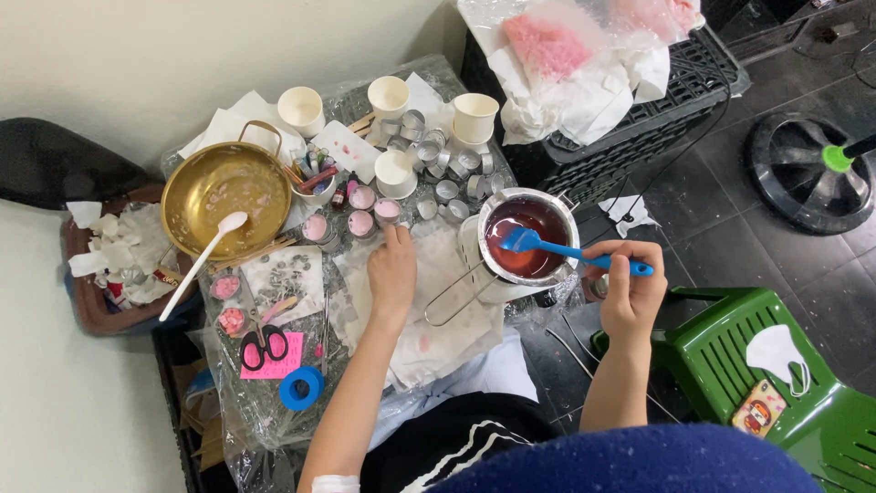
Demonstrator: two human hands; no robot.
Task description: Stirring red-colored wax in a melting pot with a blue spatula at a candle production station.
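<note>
Head view: right hand [631, 290] grips blue spatula [566, 249] in red-liquid pot [527, 239]; left hand [392, 270] rests loosely curled beside pink-filled tins [363, 210]

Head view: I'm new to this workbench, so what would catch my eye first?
First, the metal pot of dark red liquid at centre, stirred with a blue spatula in the right hand. Left of it gleams a gold bowl with a white spoon. The left hand rests by small pink-filled cups.
</note>
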